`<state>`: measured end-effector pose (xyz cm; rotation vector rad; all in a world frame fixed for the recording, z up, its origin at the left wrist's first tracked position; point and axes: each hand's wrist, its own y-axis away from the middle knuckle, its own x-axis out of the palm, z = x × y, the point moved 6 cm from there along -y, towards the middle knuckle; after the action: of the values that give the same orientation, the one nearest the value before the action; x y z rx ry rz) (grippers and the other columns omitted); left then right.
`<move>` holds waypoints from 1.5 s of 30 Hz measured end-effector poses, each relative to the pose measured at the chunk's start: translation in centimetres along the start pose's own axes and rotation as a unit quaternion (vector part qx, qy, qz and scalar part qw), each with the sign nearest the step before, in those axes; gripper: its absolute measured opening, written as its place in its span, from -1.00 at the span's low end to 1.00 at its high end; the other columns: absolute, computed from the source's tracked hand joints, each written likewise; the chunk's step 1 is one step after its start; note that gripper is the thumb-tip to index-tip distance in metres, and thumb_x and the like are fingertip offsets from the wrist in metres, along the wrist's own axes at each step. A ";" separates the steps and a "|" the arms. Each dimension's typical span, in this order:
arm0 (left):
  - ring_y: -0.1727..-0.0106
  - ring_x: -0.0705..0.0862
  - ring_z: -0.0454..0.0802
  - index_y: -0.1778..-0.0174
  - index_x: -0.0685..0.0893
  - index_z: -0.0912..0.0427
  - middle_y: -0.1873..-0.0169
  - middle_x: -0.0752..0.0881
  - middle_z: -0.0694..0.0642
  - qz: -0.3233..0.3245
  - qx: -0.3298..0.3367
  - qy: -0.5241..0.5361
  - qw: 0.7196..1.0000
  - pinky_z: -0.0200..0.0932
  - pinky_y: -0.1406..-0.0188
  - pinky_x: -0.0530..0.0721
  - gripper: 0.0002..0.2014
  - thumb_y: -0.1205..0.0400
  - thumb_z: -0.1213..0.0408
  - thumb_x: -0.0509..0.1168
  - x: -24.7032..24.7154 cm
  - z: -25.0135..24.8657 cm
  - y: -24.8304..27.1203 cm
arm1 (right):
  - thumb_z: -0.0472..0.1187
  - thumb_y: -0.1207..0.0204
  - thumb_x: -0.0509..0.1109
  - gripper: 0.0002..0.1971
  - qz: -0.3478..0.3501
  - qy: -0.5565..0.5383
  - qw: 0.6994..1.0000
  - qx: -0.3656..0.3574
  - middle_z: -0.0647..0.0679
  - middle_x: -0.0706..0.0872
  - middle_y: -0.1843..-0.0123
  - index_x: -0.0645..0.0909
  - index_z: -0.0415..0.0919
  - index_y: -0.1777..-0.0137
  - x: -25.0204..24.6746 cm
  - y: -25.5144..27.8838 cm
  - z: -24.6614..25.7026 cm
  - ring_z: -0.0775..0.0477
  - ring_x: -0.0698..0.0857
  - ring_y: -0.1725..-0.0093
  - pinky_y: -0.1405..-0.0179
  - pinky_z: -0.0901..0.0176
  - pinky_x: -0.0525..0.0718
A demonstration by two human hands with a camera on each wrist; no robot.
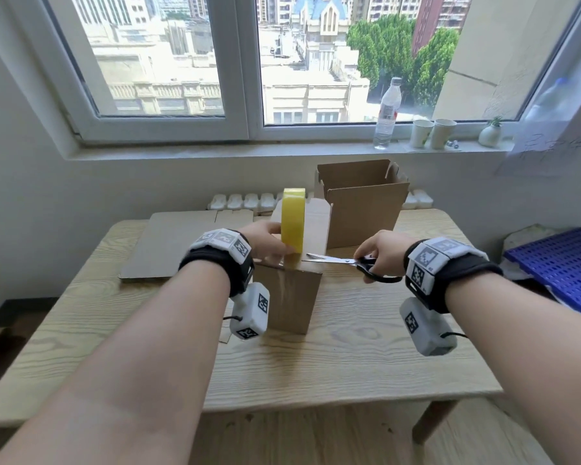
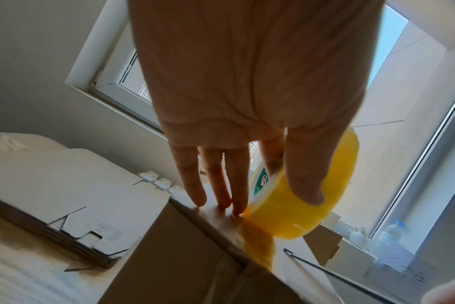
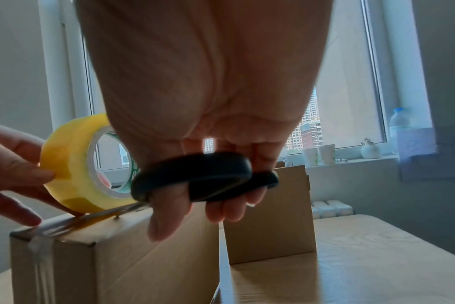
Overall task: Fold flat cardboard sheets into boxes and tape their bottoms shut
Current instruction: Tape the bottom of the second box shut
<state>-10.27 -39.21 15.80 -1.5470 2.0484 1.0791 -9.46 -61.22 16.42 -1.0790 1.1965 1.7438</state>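
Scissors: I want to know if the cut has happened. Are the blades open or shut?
Open: the scissors blades are spread either side of the tape beside the roll.

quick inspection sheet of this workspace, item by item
surface: pale wooden table, wood grain, bare at the near edge
job's things: small box upright with clear tape down its front; yellow tape roll on edge on its top; scissors with blades open at the tape; open box behind; flat cardboard sheets stacked at the left
clutter: blue plastic grid to the right of the table
grippers: left hand holds the roll, fingers pressing the box top; right hand grips the scissor handles
cables: short black leads at both wrist cameras
surroundings: window sill with water bottle, two paper cups, small white vase; radiator below
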 end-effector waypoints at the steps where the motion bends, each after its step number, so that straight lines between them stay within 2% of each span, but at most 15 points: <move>1: -0.16 0.71 0.02 -0.40 0.57 -0.12 -0.14 0.74 0.06 0.006 -0.002 -0.014 1.000 -0.03 -0.24 0.64 -0.57 -0.59 0.04 0.38 -0.1 0.0 -0.1 | -0.21 -0.47 0.48 -0.81 0.001 0.003 1.000 -0.005 0.12 0.80 0.12 0.74 0.07 -0.03 -0.1 -0.3 0.2 0.16 0.62 0.23 0.27 0.30 0.56; 3: -0.19 0.70 0.02 -0.42 0.55 -0.14 -0.15 0.75 0.05 0.009 -0.006 -0.034 0.999 -0.02 -0.26 0.64 -0.55 -0.59 -0.02 0.36 -0.2 0.2 -0.4 | -0.23 -0.49 0.42 -0.77 -0.001 0.016 1.000 -0.018 0.12 0.81 0.06 0.76 0.07 -0.07 -0.3 -0.7 0.7 0.13 0.66 0.18 0.27 0.29 0.59; 5: -0.22 0.69 0.03 -0.44 0.54 -0.15 -0.18 0.74 0.06 0.013 -0.010 -0.042 0.999 -0.01 -0.27 0.64 -0.54 -0.60 -0.05 0.35 -0.3 0.3 -0.5 | -0.20 -0.53 0.39 -0.75 -0.010 0.021 0.999 -0.030 0.10 0.80 -0.03 0.76 0.07 -0.14 -0.6 -1.2 1.4 0.02 0.70 -0.02 0.20 0.26 0.60; 8: -0.22 0.69 0.05 -0.44 0.53 -0.19 -0.19 0.74 0.06 0.020 -0.018 -0.053 0.998 0.05 -0.28 0.65 -0.52 -0.58 -0.11 0.34 -0.3 0.5 -0.6 | -0.18 -0.56 0.37 -0.73 -0.008 0.008 0.999 -0.042 0.10 0.78 -0.08 0.74 0.06 -0.21 -0.5 -1.8 2.2 0.00 0.70 -0.10 0.30 0.30 0.57; 10: -0.23 0.68 0.06 -0.43 0.54 -0.20 -0.20 0.74 0.07 0.025 -0.027 -0.043 0.998 0.06 -0.29 0.65 -0.53 -0.58 -0.10 0.35 -0.4 0.8 -0.7 | -0.18 -0.54 0.39 -0.71 -0.003 0.000 0.999 -0.045 0.09 0.78 -0.09 0.73 0.07 -0.23 -0.4 -2.1 2.5 0.00 0.70 -0.09 0.25 0.29 0.56; 12: -0.26 0.67 0.06 -0.43 0.53 -0.16 -0.23 0.72 0.09 0.030 -0.026 -0.028 0.999 0.00 -0.28 0.65 -0.54 -0.60 -0.06 0.36 -0.4 0.9 -0.7 | -0.18 -0.52 0.42 -0.70 -0.001 -0.004 0.999 -0.048 0.10 0.78 -0.05 0.74 0.08 -0.22 -0.4 -2.4 2.5 0.00 0.69 -0.03 0.33 0.34 0.57; 14: -0.29 0.65 0.07 -0.44 0.53 -0.12 -0.25 0.70 0.12 0.031 -0.023 -0.021 0.999 -0.04 -0.26 0.64 -0.55 -0.62 -0.02 0.35 -0.5 0.9 -0.7 | -0.19 -0.51 0.44 -0.70 -0.002 -0.010 0.999 -0.052 0.17 0.73 0.09 0.75 0.08 -0.21 -0.4 -2.8 2.6 0.05 0.66 0.07 0.40 0.47 0.49; 17: -0.30 0.64 0.08 -0.44 0.53 -0.12 -0.27 0.69 0.13 0.030 -0.025 -0.020 0.999 -0.01 -0.29 0.63 -0.54 -0.61 -0.04 0.35 -0.5 1.0 -0.9 | -0.21 -0.48 0.48 -0.70 -0.007 -0.008 0.999 -0.052 0.28 0.60 0.28 0.75 0.10 -0.18 -0.4 -3.3 2.7 0.08 0.61 0.13 0.45 0.47 0.42; 28: -0.22 0.63 -0.04 -0.53 0.45 -0.05 -0.27 0.67 0.06 0.010 -0.010 0.057 0.998 -0.11 -0.19 0.64 -0.56 -0.71 0.08 0.25 -0.9 1.1 -1.1 | -0.24 -0.48 0.47 -0.72 -0.045 -0.008 0.998 -0.054 0.29 0.52 0.37 0.78 0.07 -0.13 -0.1 -3.7 2.2 0.09 0.57 0.16 0.49 0.50 0.37; 30: -0.18 0.65 -0.05 -0.52 0.46 -0.04 -0.25 0.69 0.08 0.003 -0.007 0.072 0.997 -0.10 -0.21 0.62 -0.58 -0.71 0.10 0.24 -0.9 1.1 -1.0 | -0.23 -0.48 0.46 -0.73 -0.054 -0.016 0.997 -0.048 0.27 0.56 0.34 0.78 0.07 -0.13 0.0 -3.7 2.1 0.09 0.59 0.15 0.44 0.46 0.43; 34: -0.20 0.66 -0.03 -0.51 0.46 -0.02 -0.25 0.69 0.10 -0.002 -0.010 0.115 0.993 -0.07 -0.24 0.59 -0.60 -0.72 0.14 0.23 -0.8 1.4 -0.9 | -0.23 -0.50 0.44 -0.73 -0.057 -0.019 0.998 -0.035 0.13 0.71 0.12 0.77 0.11 -0.13 0.1 -3.7 2.0 0.09 0.63 0.10 0.14 0.30 0.58; 38: -0.18 0.66 -0.02 -0.48 0.48 -0.02 -0.18 0.69 0.08 -0.011 -0.015 0.149 0.989 -0.05 -0.26 0.56 -0.63 -0.73 0.16 0.22 -0.7 1.6 -0.7 | -0.11 -0.52 0.41 -0.71 -0.062 0.013 0.998 -0.030 0.08 0.69 -0.21 0.68 0.12 -0.23 0.0 -3.3 2.1 -0.03 0.65 -0.15 -0.17 0.08 0.67; 40: -0.16 0.65 -0.02 -0.46 0.50 0.00 -0.15 0.69 0.08 -0.016 -0.018 0.178 0.984 -0.02 -0.31 0.54 -0.65 -0.73 0.18 0.22 -0.6 1.8 -0.6 | -0.08 -0.49 0.41 -0.67 -0.058 0.019 0.998 -0.023 0.08 0.65 -0.24 0.64 0.09 -0.26 0.0 -3.1 1.7 -0.06 0.63 -0.19 -0.18 0.05 0.66; 42: -0.18 0.66 0.02 -0.47 0.50 0.04 -0.19 0.70 0.11 -0.023 -0.016 0.215 0.976 0.04 -0.37 0.54 -0.64 -0.73 0.19 0.22 -0.6 2.1 -0.7 | -0.07 -0.49 0.39 -0.75 -0.072 0.004 0.997 -0.018 0.09 0.71 -0.18 0.68 0.12 -0.16 -0.4 -2.7 1.2 -0.04 0.64 -0.10 -0.10 0.08 0.68; 45: -0.11 0.69 0.11 -0.53 0.44 0.05 -0.28 0.68 0.20 -0.064 -0.022 0.269 0.961 0.05 -0.32 0.59 -0.56 -0.71 0.18 0.26 -1.0 2.5 -0.8 | -0.07 -0.49 0.40 -0.81 -0.095 -0.007 0.995 -0.018 0.09 0.75 -0.05 0.72 0.17 -0.06 -1.0 -2.0 1.0 -0.02 0.65 -0.02 0.00 0.13 0.69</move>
<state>-9.60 -36.80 14.62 -2.1453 2.2161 0.7081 -7.55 -59.78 16.88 -1.1610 1.0221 1.6281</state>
